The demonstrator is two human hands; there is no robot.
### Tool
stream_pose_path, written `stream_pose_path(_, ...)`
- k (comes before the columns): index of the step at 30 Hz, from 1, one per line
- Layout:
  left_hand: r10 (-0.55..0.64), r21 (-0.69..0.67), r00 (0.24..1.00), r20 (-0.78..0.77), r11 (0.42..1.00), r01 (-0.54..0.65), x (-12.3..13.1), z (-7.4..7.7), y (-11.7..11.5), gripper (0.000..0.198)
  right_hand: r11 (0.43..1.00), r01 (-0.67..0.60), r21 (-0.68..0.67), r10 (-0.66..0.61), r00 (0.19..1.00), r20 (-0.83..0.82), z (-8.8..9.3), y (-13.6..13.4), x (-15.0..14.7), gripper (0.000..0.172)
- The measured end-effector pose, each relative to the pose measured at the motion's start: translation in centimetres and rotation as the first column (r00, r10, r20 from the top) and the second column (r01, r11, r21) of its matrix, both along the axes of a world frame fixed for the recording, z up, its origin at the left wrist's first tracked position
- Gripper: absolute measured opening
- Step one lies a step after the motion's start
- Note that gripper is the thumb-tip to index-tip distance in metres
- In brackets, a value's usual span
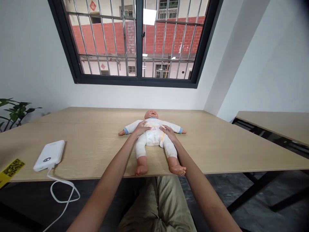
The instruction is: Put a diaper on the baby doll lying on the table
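Observation:
A baby doll [154, 121] lies on its back on the table [91, 141], head toward the window and feet at the front edge. It wears a white top with blue collar and cuffs, and a white diaper [153, 138] with orange strips at the sides. My left hand [142, 128] is at the diaper's waist on the left, fingers closed on its upper edge. On the opposite side my right hand [169, 132] has its fingers bent over the waist edge, near an orange strip. The fingertips are small in view, and the doll's back is hidden.
A white power bank [50, 155] with a white cable [64, 201] hanging over the front edge is on the left. A yellow label [11, 171] sticks at the left front edge. A plant [16, 111] stands far left. Behind the table is a barred window [138, 42].

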State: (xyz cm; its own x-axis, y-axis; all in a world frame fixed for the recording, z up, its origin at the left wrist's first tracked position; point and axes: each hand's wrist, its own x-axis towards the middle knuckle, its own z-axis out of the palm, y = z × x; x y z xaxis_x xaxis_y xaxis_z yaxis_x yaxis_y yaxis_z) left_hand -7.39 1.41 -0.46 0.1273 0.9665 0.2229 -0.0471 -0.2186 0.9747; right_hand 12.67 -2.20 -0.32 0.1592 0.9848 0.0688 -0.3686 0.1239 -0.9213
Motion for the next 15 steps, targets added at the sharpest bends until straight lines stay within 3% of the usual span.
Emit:
stream_pose_path(6, -0.003, 0.004, 1.0, 0.012, 1.0, 0.003, -0.2, -0.3, 0.0, 0.063, 1.0, 0.002, 0.024, -0.003, 1.0, 0.026, -0.2, 0.4, 0.2, 0.035)
stream_pose_path(15, 0.047, 0.08, 0.999, -0.023, 0.996, -0.045, -0.2, -1.3, 1.2, 0.044, 0.997, 0.018, 0.079, -0.026, 0.995, 0.101, -0.9, 1.0, 0.4, 0.035)
